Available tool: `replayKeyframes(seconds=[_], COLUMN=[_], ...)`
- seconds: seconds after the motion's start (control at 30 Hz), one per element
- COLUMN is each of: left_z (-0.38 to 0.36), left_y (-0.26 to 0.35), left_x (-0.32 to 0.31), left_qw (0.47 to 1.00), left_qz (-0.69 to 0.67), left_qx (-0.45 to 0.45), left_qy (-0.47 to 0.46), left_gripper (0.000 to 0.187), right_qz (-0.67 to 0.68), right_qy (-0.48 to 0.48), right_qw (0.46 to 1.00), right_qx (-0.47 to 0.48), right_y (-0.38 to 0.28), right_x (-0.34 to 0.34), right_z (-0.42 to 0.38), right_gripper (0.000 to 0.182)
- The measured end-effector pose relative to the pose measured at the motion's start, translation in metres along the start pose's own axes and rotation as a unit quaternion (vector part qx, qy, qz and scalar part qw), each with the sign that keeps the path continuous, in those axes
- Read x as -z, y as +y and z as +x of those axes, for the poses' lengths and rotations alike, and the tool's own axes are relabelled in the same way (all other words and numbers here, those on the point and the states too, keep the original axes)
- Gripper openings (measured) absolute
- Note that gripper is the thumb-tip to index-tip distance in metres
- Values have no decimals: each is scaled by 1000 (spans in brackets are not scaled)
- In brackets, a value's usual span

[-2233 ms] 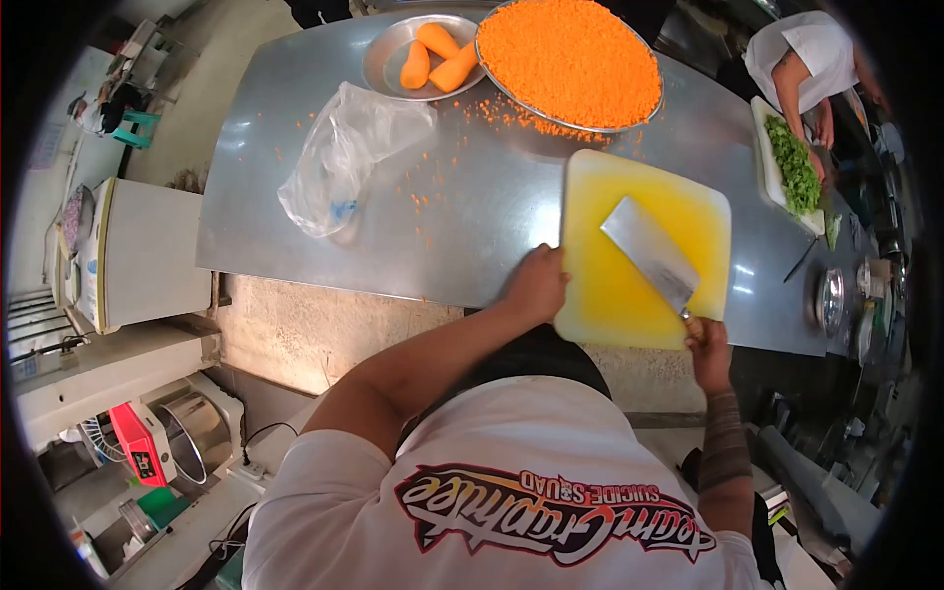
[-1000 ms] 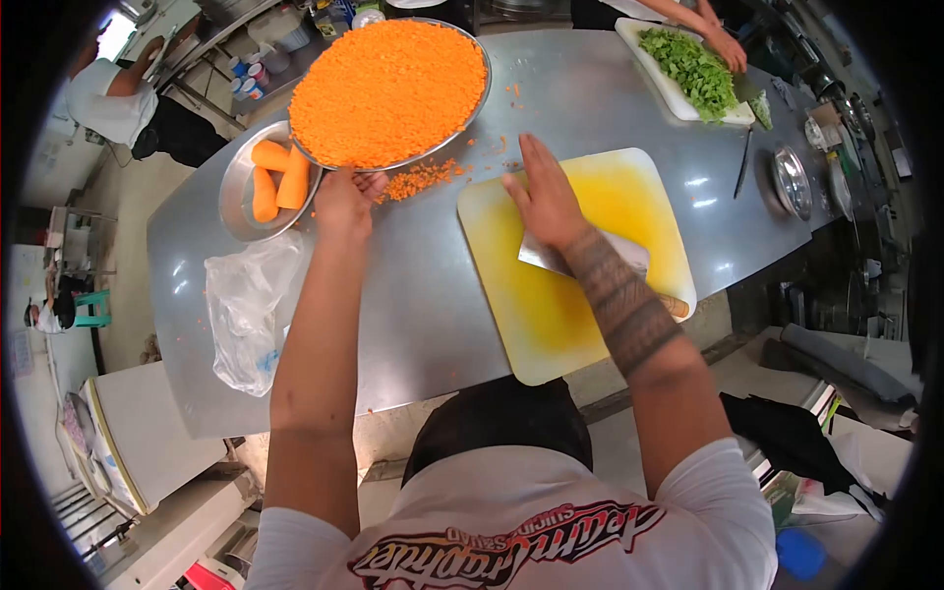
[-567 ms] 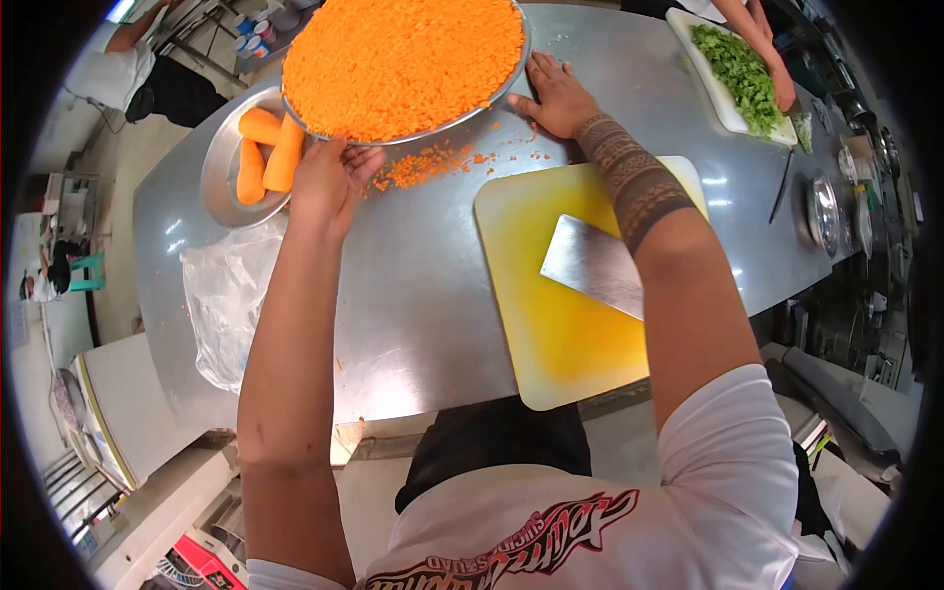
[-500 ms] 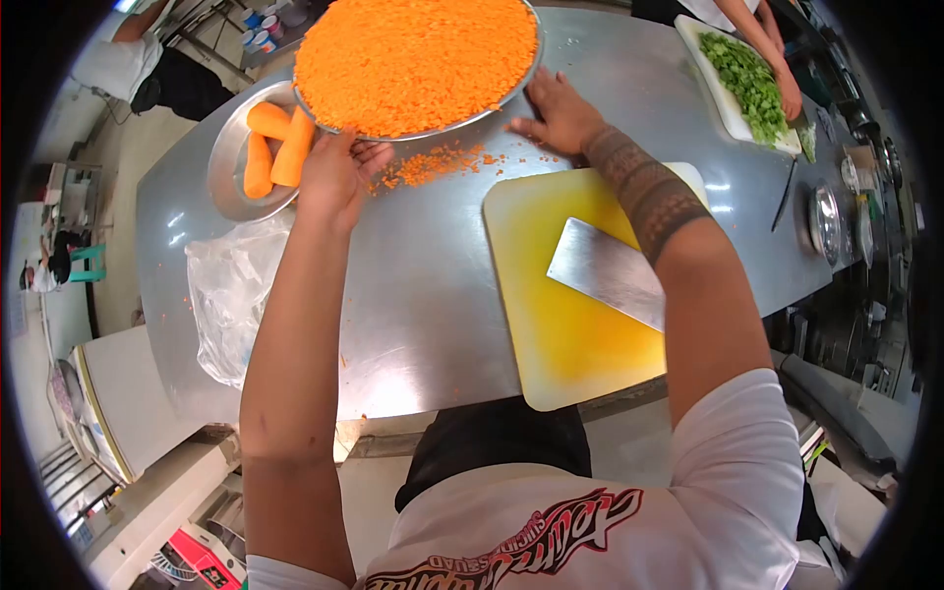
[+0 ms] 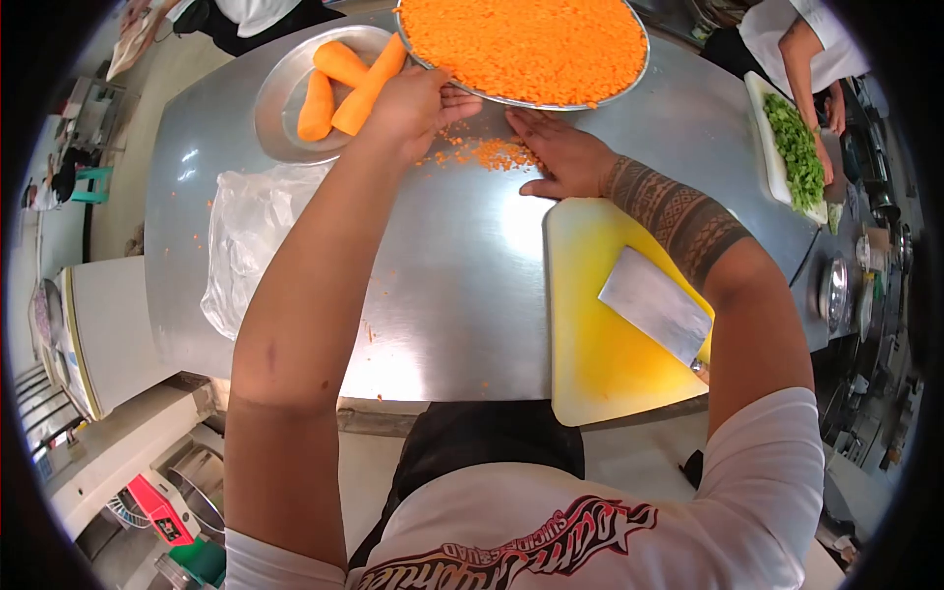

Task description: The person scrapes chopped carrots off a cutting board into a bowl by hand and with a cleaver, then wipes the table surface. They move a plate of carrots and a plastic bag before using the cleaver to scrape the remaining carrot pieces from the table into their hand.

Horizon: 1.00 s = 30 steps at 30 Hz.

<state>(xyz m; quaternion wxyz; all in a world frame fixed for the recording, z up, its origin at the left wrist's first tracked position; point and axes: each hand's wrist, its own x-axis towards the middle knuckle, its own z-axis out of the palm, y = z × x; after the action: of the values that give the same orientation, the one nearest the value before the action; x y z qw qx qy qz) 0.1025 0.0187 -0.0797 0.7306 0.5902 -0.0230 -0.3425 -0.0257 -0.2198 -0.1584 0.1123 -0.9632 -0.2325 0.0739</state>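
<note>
"Where is the chopped carrot (image 5: 521, 49)?"

"Heaped in a round metal basin (image 5: 551, 106) at the far side of the counter (image 5: 452, 265). Some loose carrot bits (image 5: 495, 154) lie on the metal surface just below its near rim."

"And the left hand (image 5: 425, 108)?"

"At the basin's near-left rim, palm partly up, fingers loosely curled. I can't tell whether its grip is closed on the rim."

"The right one?"

"The right hand (image 5: 568, 157) has a wide grip and holds nothing. It lies palm down on the counter, thumb spread, fingers beside the loose bits and close under the rim."

"What's under that forearm?"

"A yellow-stained cutting board (image 5: 590, 379), with a cleaver (image 5: 654, 303) lying flat on it. The arm hides part of the handle."

"Anything to the left?"

"A shallow metal bowl (image 5: 278, 93) with three peeled carrots (image 5: 316, 106) in it, right by the left wrist. A crumpled clear plastic bag (image 5: 246, 236) lies nearer, beside the left forearm."

"Who's at the far right?"

"A co-worker (image 5: 801, 44), hands at some chopped greens (image 5: 795, 152) on a white board (image 5: 769, 159)."
</note>
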Motion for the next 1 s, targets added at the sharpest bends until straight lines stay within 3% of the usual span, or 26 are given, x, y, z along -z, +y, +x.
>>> replayKeyframes(seconds=[0.1, 0.2, 0.23, 0.3, 0.37, 0.47, 0.57, 0.67, 0.7, 0.8, 0.87, 0.9, 0.93, 0.97, 1.0], left_z=[4, 3, 5, 9, 11, 6, 2, -9, -11, -22, -31, -36, -41, -48, -58], left_y=[1, 4, 2, -2, -3, -7, -13, -12, -13, -17, -26, -39, -53, -57, -52], left_x=[6, 6, 7, 7, 8, 3, -1, -7, -8, -5, 5, 18, 41, 66, 88], left_qw=[1000, 999, 999, 999, 999, 999, 999, 999, 998, 998, 1000, 991, 931, 813, 736], left_qz=[-4, 1, -5, -16, -20, -28, -38, -51, -59, -56, -7, 85, 283, 464, 550], left_qx=[16, 30, 32, 35, 30, 20, 12, 19, 21, 17, -2, -78, -205, -320, -349], left_qy=[-16, -13, -12, -11, -26, -21, -14, -3, 0, 8, 29, 60, 105, 144, 181], left_gripper=[24, 25, 25, 25, 24, 25, 25, 24, 23, 27, 30, 29, 24, 19, 23], right_qz=[-19, 84, 56, 139, 76, 152, 205, 250, 295, 105, 115, 120, 112, 105, 98], right_qy=[94, 7, 136, 11, 63, 41, 194, 256, 237, 320, 308, 301, 292, 282, 272], right_qw=[995, 994, 989, 990, 990, 983, 954, 928, 904, 839, 838, 839, 831, 822, 813], right_qx=[15, -75, -3, 14, 100, 90, 98, -101, -199, -428, -436, -437, -461, -483, -505], right_y=[-25, -55, -56, -65, -88, -130, -155, -190, -189, -195, -187, -182, -178, -175, -175], right_x=[-14, 8, 0, -10, -17, -20, -81, -32, -32, -51, -52, -53, -53, -54, -55], right_z=[37, 85, 99, 121, 134, 128, 130, 87, 73, 39, 34, 36, 41, 48, 54], right_gripper=[107, 99, 84, 70, 54, 68, 71, 75, 85, 93, 97, 99, 98, 98, 97])
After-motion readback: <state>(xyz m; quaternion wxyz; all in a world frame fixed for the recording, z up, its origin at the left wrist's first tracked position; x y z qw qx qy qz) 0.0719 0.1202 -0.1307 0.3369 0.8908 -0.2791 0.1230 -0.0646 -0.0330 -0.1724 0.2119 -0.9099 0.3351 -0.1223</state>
